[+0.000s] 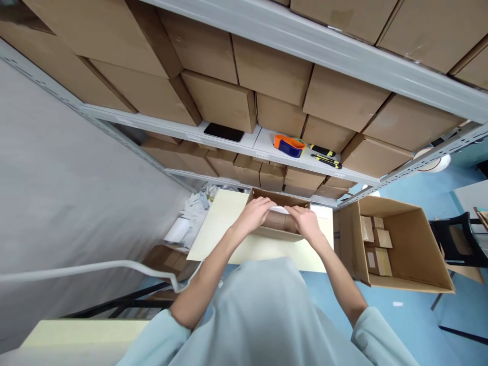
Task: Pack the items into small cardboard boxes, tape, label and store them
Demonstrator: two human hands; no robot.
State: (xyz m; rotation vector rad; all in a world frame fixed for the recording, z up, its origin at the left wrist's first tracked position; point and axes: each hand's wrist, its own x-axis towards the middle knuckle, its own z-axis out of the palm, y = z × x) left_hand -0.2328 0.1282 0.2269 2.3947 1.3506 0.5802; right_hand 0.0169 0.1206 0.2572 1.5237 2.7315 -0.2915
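An open cardboard box (272,234) stands on the pale yellow table (217,229) in front of me. Over its opening, my left hand (258,209) and my right hand (304,219) face each other. Between them is a thin white item (279,209), perhaps folded paper or plastic; its kind is not clear. The fingers of both hands are closed on its two ends. Brown cardboard shows inside the box below the hands.
Shelves packed with cardboard boxes (270,66) rise ahead. On one shelf lie a black phone (223,132), an orange and blue tape dispenser (288,146) and yellow-black utility knives (326,161). A large open carton (415,249) holding small boxes stands right; crumpled white material (196,211) lies left.
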